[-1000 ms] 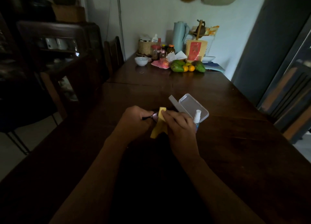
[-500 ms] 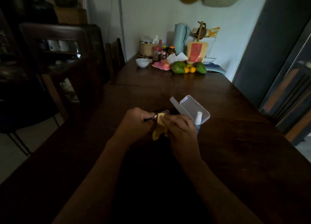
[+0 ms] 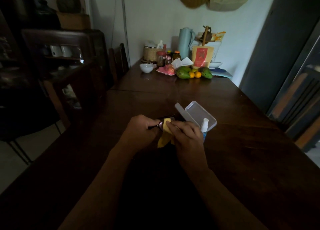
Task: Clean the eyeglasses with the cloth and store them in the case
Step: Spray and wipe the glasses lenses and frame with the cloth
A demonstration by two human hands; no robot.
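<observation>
My left hand [image 3: 140, 127] grips the dark-framed eyeglasses [image 3: 160, 124] just above the dark wooden table [image 3: 242, 143]. My right hand [image 3: 185, 134] pinches a yellow cloth [image 3: 164, 136] over one lens; the cloth's loose end hangs below. Most of the eyeglasses are hidden by my fingers and the cloth. A clear plastic case [image 3: 199, 113] lies open right behind my right hand, its lid raised on the left. A small spray bottle [image 3: 204, 127] with a white top and blue body stands in front of the case, touching my right hand's far side.
At the table's far end stand a white bowl [image 3: 146, 68], jars [image 3: 161, 58], a pink tray [image 3: 167, 71], mangoes and oranges [image 3: 192, 73], a blue jug [image 3: 185, 41]. A dark chair [image 3: 119, 62] and cabinet [image 3: 57, 56] line the left side.
My right hand has shifted the cloth slightly on the lens, and the hanging end has changed shape. The view has tilted a little; the case and bottle have stayed put.
</observation>
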